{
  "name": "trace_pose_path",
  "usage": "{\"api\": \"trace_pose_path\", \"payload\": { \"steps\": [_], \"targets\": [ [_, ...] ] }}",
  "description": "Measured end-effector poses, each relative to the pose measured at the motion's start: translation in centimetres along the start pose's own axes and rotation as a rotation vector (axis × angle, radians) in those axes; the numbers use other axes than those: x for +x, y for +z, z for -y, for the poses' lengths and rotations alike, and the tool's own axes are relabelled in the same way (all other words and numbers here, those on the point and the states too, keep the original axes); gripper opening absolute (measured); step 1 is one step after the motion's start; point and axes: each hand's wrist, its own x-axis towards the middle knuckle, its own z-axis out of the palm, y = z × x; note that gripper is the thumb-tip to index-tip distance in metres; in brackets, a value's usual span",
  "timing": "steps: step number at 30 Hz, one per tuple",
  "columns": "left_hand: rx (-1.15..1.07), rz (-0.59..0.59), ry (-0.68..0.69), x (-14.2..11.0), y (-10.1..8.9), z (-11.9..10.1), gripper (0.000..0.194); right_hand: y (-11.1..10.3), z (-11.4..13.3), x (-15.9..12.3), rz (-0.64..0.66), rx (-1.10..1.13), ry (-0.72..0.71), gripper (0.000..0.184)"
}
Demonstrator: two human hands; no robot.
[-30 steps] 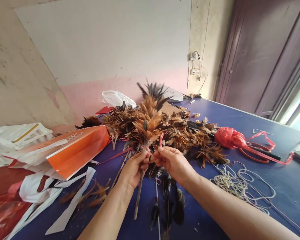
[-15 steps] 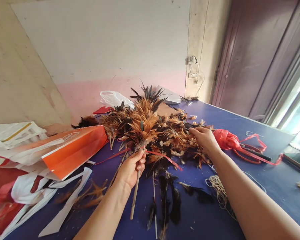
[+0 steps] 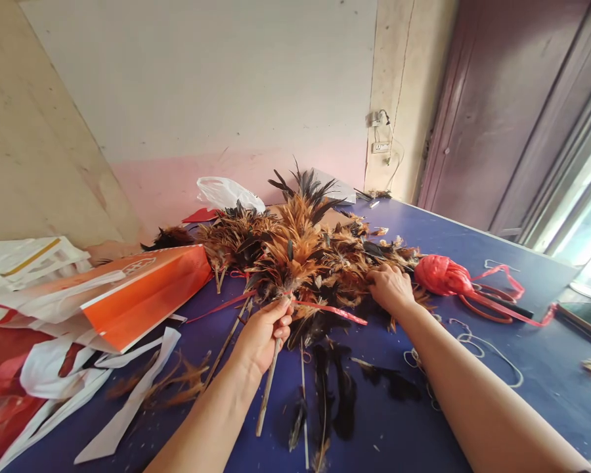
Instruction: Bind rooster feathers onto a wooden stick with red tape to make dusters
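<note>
My left hand is wrapped round the stick of a feather duster, just under its brown and black feathers. The thin wooden stick sticks out below the fist. A red plastic ribbon is wound at the base of the feathers, with loose ends trailing left and right. Over to the right, my right hand reaches into a pile of loose brown feathers. Its fingers curl down among them, and their tips are hidden, so I cannot see whether it grips any.
A ball of red plastic ribbon lies right of the pile beside scissors with red handles. Tangled string lies under my right forearm. An orange paper bag and white strips stand left. Black feathers lie in front on the blue table.
My right hand has let go of the red ribbon and moved right into the feather pile. My left hand keeps hold of the feather duster, which shifted slightly.
</note>
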Motion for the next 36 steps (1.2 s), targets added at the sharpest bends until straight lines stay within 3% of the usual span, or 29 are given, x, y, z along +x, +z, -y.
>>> {"api": "trace_pose_path", "payload": {
  "steps": [4, 7, 10, 12, 19, 22, 29, 36],
  "targets": [
    [-0.001, -0.003, -0.003, 0.0, 0.1, 0.0, 0.010, -0.7, -0.5, 0.4, -0.171, 0.248, 0.126, 0.019],
    [0.005, -0.013, -0.001, 0.1, -0.1, 0.1, 0.011, -2.0, -0.3, 0.9, -0.295, 0.870, 0.313, 0.020],
    [0.011, -0.015, 0.003, 0.3, -0.3, 0.3, 0.008, -3.5, 0.7, 0.9, -0.142, 1.637, 0.332, 0.018],
    [0.013, -0.011, 0.006, 0.4, -0.4, 0.4, 0.005, -4.3, 1.8, 0.6, -0.003, 1.881, 0.264, 0.022],
    [0.051, -0.002, 0.082, 0.2, -0.1, 1.1, 0.010, -5.7, 7.6, -2.7, 0.425, 2.029, 0.195, 0.018],
    [0.057, 0.007, 0.114, 0.0, 0.1, 1.3, 0.016, -5.2, 9.7, -4.3, 0.518, 1.962, 0.209, 0.018],
    [0.087, 0.048, 0.159, -0.5, 0.8, 1.7, 0.024, -3.7, 12.0, -6.0, 0.483, 1.781, 0.229, 0.018],
    [0.146, 0.018, 0.201, -1.0, 1.2, 2.0, 0.025, -3.8, 12.6, -6.0, 0.395, 1.688, 0.282, 0.010]
  ]
}}
